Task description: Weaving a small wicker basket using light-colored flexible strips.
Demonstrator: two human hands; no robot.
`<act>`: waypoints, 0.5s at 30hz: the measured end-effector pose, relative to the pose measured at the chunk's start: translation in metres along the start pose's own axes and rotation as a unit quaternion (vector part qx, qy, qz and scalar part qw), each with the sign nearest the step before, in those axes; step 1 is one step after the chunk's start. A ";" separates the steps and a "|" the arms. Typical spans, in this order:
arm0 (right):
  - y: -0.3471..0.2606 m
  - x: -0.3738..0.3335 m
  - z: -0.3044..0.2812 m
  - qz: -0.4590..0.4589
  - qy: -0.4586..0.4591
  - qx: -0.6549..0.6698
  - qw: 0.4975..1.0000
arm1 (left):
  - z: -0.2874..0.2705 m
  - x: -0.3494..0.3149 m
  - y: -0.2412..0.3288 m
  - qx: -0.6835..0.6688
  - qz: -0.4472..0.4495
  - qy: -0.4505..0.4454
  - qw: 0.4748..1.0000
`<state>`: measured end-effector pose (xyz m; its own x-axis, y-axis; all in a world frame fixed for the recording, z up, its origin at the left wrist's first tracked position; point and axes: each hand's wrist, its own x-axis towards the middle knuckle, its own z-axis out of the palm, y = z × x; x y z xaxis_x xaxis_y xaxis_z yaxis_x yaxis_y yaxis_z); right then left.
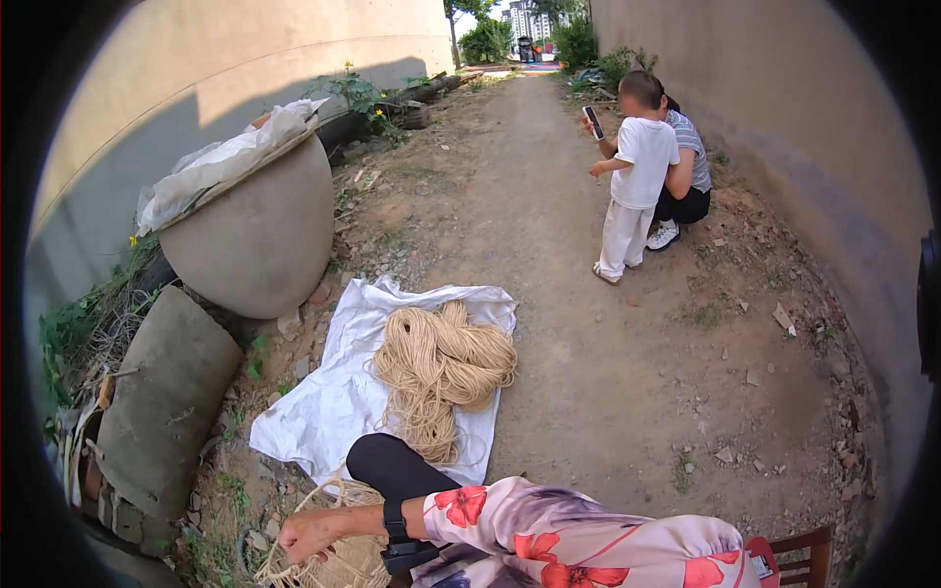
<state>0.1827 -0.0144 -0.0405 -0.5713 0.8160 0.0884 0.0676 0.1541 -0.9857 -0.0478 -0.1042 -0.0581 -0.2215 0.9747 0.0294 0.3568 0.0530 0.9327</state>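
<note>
My right hand (310, 534) reaches across to the lower left, its arm in a pink sleeve with red flowers and a black band on the wrist. Its fingers curl around the strands of a partly woven tan rope basket (338, 563) by my black-clad knee (392, 465). Just beyond the knee, a big bundle of tan rope (441, 367) lies on a white cloth (328, 402) spread on the dirt. My left hand is out of the picture.
A large round stone jar (257, 230) covered with plastic sheet stands at the left, with a grey sack (162, 397) below it. A small child (632, 176) and a crouching person (686, 171) with a phone are up the dirt path. A wooden chair (804, 549) shows at lower right.
</note>
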 end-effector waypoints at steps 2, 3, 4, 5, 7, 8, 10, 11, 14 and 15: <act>-0.013 0.015 0.017 0.002 -0.026 -0.018 1.000 | -0.015 0.000 -0.013 -0.016 -0.007 0.023 1.000; -0.011 0.014 0.016 0.007 -0.021 -0.023 0.999 | -0.014 0.000 -0.013 -0.014 -0.006 0.022 1.000; -0.008 0.012 0.016 0.007 -0.018 -0.020 1.000 | -0.011 0.001 -0.013 -0.011 -0.004 0.019 1.000; -0.005 0.009 0.016 0.002 -0.010 -0.022 1.000 | -0.009 0.003 -0.012 -0.006 -0.003 0.018 1.000; -0.004 0.003 0.017 -0.003 -0.002 -0.021 1.000 | -0.007 0.003 -0.011 0.001 -0.001 0.017 1.000; -0.005 0.000 0.018 0.001 0.004 -0.032 0.999 | -0.005 0.003 -0.010 0.005 -0.001 0.015 1.000; -0.005 -0.003 0.017 0.003 0.014 -0.042 0.999 | -0.003 0.003 -0.009 0.011 0.001 0.015 1.000; -0.004 -0.004 0.016 0.006 0.012 -0.040 0.999 | -0.004 0.003 -0.011 0.015 0.003 0.016 1.000; -0.003 0.000 0.020 0.000 0.005 -0.037 0.999 | -0.008 0.000 -0.008 0.023 0.004 0.027 0.999; -0.007 0.003 0.022 -0.007 0.000 -0.041 0.999 | -0.011 -0.002 -0.008 0.023 0.002 0.036 0.999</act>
<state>0.1631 -0.0253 -0.0365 -0.5727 0.8133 0.1027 0.1265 0.2115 -0.9691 -0.0604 -0.1085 -0.0615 -0.2836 0.9570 0.0611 0.3986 0.0597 0.9152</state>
